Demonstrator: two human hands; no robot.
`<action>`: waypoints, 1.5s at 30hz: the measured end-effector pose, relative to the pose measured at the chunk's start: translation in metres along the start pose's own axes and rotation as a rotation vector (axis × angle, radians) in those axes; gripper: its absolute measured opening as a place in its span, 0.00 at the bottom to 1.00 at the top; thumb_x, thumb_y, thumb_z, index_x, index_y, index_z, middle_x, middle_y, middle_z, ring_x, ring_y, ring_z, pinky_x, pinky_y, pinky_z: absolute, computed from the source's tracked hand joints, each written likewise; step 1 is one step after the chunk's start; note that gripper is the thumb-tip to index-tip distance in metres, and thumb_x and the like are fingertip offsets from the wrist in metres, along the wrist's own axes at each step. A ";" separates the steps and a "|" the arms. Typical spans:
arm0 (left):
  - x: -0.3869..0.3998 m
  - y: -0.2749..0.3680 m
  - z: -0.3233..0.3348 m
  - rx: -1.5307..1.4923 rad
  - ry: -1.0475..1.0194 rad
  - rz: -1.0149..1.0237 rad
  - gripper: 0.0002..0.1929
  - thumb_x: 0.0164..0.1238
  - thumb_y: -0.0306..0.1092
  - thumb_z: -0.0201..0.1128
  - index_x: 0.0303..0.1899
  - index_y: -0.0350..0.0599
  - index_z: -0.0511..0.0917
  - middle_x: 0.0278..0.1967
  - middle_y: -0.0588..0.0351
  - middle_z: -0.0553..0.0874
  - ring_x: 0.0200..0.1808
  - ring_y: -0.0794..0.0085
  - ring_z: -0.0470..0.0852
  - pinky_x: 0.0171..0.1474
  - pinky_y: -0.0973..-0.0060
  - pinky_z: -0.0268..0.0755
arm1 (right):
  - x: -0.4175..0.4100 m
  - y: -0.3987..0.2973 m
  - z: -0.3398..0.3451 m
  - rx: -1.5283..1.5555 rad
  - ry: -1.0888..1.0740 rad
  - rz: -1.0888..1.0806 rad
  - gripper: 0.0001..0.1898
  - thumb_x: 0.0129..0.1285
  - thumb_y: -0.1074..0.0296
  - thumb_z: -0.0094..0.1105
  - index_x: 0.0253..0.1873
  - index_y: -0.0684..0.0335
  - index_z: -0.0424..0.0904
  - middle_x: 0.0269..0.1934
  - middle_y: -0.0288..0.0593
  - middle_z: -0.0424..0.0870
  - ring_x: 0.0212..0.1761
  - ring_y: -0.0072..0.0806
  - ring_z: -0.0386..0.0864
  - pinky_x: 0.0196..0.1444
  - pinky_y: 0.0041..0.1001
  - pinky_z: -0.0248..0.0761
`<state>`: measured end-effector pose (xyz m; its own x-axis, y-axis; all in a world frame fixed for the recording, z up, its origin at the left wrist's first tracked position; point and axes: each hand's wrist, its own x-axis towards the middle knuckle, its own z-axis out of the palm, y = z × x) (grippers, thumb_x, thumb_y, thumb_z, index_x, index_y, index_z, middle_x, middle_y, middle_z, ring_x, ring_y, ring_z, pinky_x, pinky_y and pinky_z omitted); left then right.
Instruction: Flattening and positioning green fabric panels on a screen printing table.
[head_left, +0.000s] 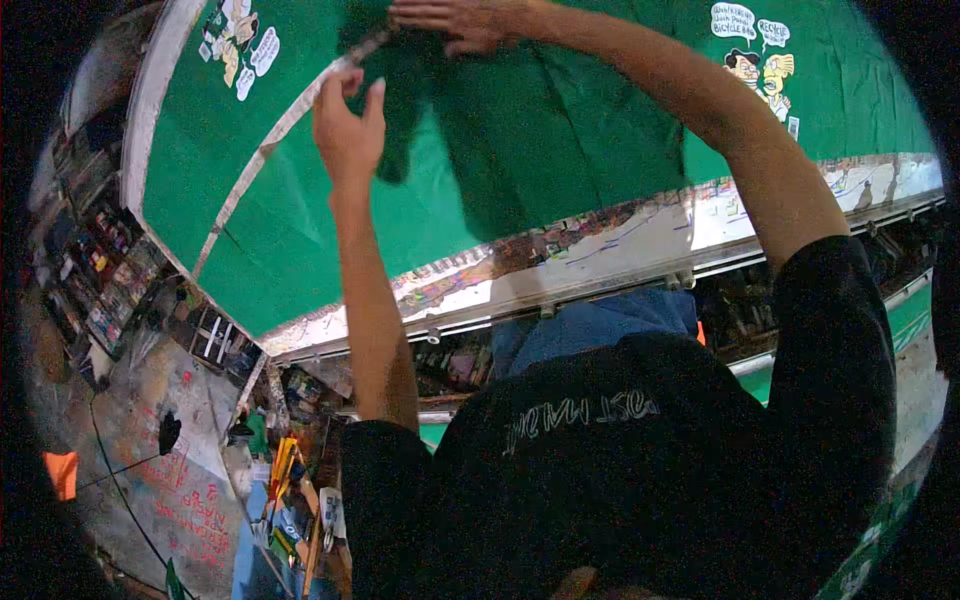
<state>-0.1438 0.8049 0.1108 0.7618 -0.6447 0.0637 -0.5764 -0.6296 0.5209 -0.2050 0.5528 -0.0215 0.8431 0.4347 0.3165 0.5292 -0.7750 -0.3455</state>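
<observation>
Green sheet material (315, 202), printed with cartoon figures and speech bubbles, covers the large surface before me. A narrow pale strip (251, 169) crosses it at the left; whether it is a ruler or a gap between sheets I cannot tell. My left hand (351, 127) is raised beside the strip's upper part, thumb and forefinger apart, fingertips near its edge. At the top edge of the view my right hand (465, 22) lies palm down, fingers stretched out over the strip's far end. Nothing shows in either hand. My arm's shadow darkens the middle of the sheet.
A white, marked border (600, 259) and a metal rail (517, 311) run along the near edge. Below at the left, yellow-handled tools (283, 461) and scissors stand in a holder. Crowded shelves (112, 277) lie further left, above a grey surface (150, 397) bearing red writing.
</observation>
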 end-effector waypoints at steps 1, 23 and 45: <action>-0.020 -0.008 0.009 -0.039 0.009 -0.095 0.15 0.68 0.36 0.73 0.50 0.41 0.81 0.44 0.50 0.87 0.49 0.57 0.85 0.56 0.61 0.76 | -0.010 -0.014 0.006 0.012 0.063 0.018 0.53 0.55 0.51 0.75 0.82 0.63 0.54 0.82 0.57 0.56 0.85 0.49 0.54 0.87 0.46 0.47; -0.269 -0.114 0.046 0.299 0.345 -0.432 0.25 0.80 0.44 0.59 0.69 0.39 0.71 0.71 0.39 0.69 0.77 0.45 0.60 0.75 0.45 0.52 | 0.049 -0.110 0.048 -0.218 -0.077 0.278 0.46 0.71 0.42 0.58 0.83 0.67 0.54 0.85 0.54 0.51 0.87 0.47 0.47 0.87 0.46 0.41; -0.280 -0.130 0.041 0.307 0.539 -0.319 0.21 0.78 0.44 0.60 0.63 0.43 0.77 0.65 0.37 0.76 0.71 0.42 0.70 0.74 0.45 0.57 | -0.018 -0.314 0.072 0.102 -0.369 0.454 0.55 0.59 0.35 0.68 0.80 0.70 0.57 0.84 0.59 0.52 0.86 0.52 0.49 0.86 0.53 0.40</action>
<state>-0.2949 1.0494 -0.0097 0.9024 -0.1532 0.4027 -0.2975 -0.8977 0.3252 -0.3793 0.8218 0.0178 0.9551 0.2148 -0.2042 0.0990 -0.8807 -0.4632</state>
